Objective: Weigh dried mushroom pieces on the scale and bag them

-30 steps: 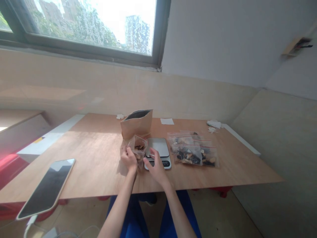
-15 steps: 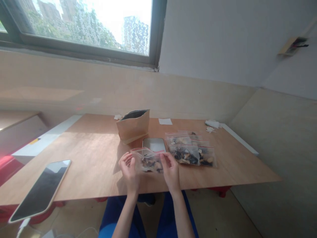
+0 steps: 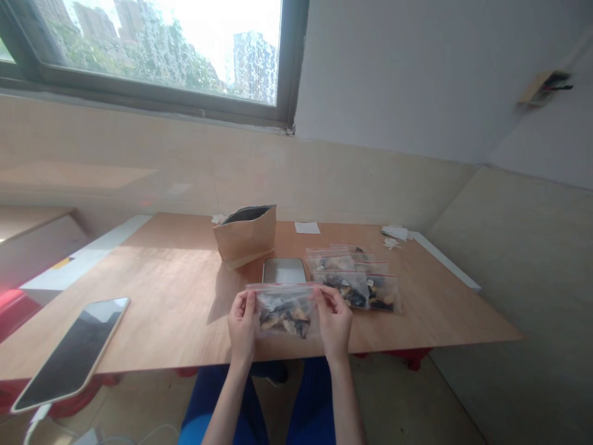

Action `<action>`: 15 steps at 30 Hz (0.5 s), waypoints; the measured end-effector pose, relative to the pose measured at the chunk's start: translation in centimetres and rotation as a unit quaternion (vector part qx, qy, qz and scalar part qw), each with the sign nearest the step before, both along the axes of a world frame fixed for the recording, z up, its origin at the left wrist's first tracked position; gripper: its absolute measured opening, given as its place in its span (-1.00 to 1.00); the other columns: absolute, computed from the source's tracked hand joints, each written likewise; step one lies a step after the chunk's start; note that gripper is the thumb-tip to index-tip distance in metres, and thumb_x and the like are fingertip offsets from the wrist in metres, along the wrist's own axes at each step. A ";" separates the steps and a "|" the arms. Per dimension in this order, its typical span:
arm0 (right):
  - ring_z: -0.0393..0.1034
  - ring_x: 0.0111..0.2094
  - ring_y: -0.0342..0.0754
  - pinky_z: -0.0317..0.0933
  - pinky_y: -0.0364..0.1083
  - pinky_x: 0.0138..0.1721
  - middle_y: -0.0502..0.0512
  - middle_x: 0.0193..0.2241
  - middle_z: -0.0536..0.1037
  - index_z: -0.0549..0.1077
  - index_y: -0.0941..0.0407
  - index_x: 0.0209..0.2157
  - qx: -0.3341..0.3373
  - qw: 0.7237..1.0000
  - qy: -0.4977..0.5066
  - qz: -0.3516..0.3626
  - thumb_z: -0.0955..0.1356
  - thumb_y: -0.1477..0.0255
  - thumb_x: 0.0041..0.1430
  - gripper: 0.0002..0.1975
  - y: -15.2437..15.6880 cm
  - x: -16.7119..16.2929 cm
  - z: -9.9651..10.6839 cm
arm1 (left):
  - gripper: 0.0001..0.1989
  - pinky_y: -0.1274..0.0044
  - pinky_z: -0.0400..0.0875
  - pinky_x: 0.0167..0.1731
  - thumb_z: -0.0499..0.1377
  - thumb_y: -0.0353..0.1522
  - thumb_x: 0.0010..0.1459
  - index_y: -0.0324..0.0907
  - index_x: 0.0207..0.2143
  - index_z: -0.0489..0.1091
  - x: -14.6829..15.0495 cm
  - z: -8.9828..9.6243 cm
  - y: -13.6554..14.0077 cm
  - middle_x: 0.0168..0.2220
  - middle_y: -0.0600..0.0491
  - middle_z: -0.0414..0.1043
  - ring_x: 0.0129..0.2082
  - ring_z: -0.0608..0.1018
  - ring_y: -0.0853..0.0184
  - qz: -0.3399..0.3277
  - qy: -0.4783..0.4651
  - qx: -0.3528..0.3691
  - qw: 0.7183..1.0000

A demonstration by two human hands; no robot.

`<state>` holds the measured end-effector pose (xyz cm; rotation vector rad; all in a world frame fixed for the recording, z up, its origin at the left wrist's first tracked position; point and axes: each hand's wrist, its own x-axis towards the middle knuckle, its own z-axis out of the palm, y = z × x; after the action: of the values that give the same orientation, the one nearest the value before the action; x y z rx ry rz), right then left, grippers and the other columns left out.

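Observation:
A clear zip bag point(image 3: 285, 315) with a red strip along its top holds dark and tan dried pieces. My left hand point(image 3: 242, 318) pinches its upper left corner, and my right hand point(image 3: 334, 318) pinches the upper right corner. Between them the top edge is stretched straight. Just behind the bag lies a flat white device with a dark rim point(image 3: 284, 271), its front edge hidden. Several similar filled zip bags point(image 3: 347, 290) lie in overlapping rows to the right. An open brown paper pouch point(image 3: 245, 238) stands upright behind and to the left.
A phone point(image 3: 71, 355) with a white charging cable point(image 3: 37, 423) plugged in appears at the lower left. White paper point(image 3: 307, 228) lies at the back of the wooden table point(image 3: 176, 309), with more scraps point(image 3: 395, 233) at the back right. The wall and window rise behind.
The bag's wavy, parted top has been drawn straight and flat. My right hand has moved right and a little down, and the bag now faces me more fully.

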<state>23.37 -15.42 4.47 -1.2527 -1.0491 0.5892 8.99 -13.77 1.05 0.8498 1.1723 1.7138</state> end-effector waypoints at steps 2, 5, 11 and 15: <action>0.41 -0.45 -0.06 0.26 -0.13 -0.39 0.07 -0.53 0.53 0.44 0.16 -0.38 -0.006 0.999 0.037 0.009 0.34 0.18 0.04 -0.70 0.3 0.5 -0.5 | -0.67 0.64 0.23 -0.52 0.16 -0.10 0.01 -0.20 -0.41 0.34 -0.2 0.0 0.2 -0.54 0.14 0.33 -0.55 0.35 0.46 -0.010 -0.003 0.006 1.000; 0.40 -0.47 -0.07 0.24 -0.15 -0.44 0.07 -0.54 0.51 0.44 0.17 -0.35 -0.019 0.997 0.075 0.028 0.33 0.14 0.03 -0.65 0.7 0.8 -1.6 | -0.66 0.64 0.20 -0.57 0.17 -0.09 -0.01 -0.21 -0.43 0.34 -0.1 -0.1 0.5 -0.57 0.15 0.30 -0.58 0.32 0.47 -0.028 0.000 0.009 1.000; 0.26 -0.61 -0.14 0.18 -0.16 -0.54 0.03 -0.61 0.46 0.45 0.18 -0.39 -0.043 0.994 0.089 0.041 0.31 0.09 0.02 -0.60 1.3 1.5 -4.1 | -0.61 0.65 0.05 -0.69 0.17 -0.07 -0.02 -0.22 -0.32 0.37 -0.1 -1.6 0.9 -0.60 0.17 0.29 -0.68 0.19 0.52 -0.072 0.029 -0.032 0.996; 0.26 -0.62 -0.13 0.17 -0.16 -0.57 0.03 -0.63 0.46 0.44 0.17 -0.40 -0.045 0.994 0.101 0.016 0.31 0.07 -0.01 -0.58 1.5 2.0 -5.3 | -0.59 0.63 0.16 -0.62 0.16 -0.04 -0.04 -0.23 -0.36 0.41 -0.5 -1.7 1.0 -0.55 0.11 0.34 -0.62 0.28 0.46 -0.072 0.075 -0.037 0.994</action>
<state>25.36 -13.90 -0.85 -1.2286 -0.8817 0.7792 8.50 -12.81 -0.69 1.0066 1.2360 1.5018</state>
